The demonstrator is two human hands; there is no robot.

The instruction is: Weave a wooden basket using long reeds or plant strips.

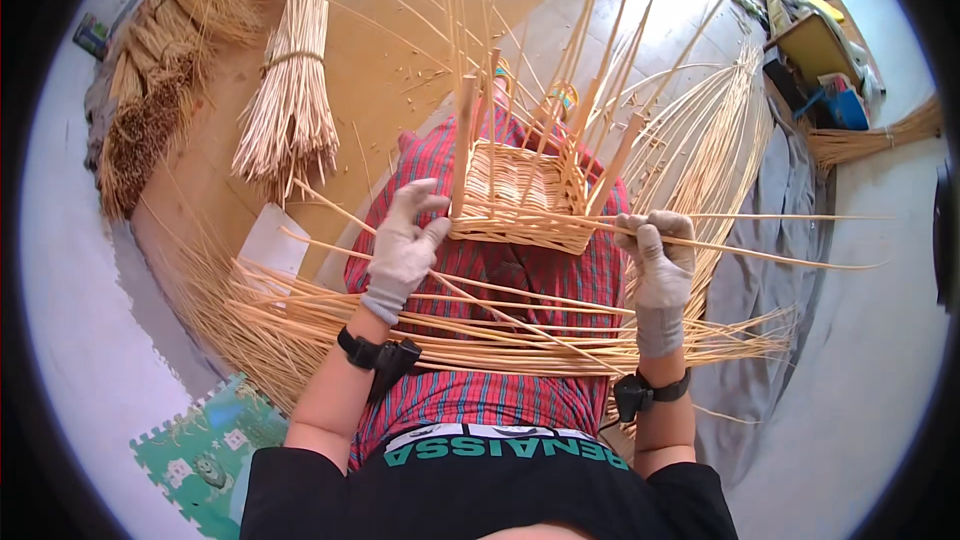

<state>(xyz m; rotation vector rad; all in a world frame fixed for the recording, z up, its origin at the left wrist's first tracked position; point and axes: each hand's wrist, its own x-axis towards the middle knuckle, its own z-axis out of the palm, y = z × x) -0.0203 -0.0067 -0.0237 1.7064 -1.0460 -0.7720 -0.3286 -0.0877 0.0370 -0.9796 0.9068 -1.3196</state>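
On my lap, over red checked cloth, rests a partly woven wicker basket (515,180) with thin rods standing up from its rim. Thicker wooden stakes (463,145) rise at its corners. My left hand (400,245), in a pale glove, is beside the near left corner, thumb and fingers apart. At the right, my gloved right hand (662,265) is closed on thin wicker rods (770,250) whose ends stick out to the right. Several loose rods (500,340) lie across my thighs below the basket.
A tied bundle of rods (290,120) and darker bundles (150,120) lie at left. Spread rods (720,160) rest on grey cloth (750,270) at right. A blue container (845,108) stands far right. A green foam mat (210,465) is lower left.
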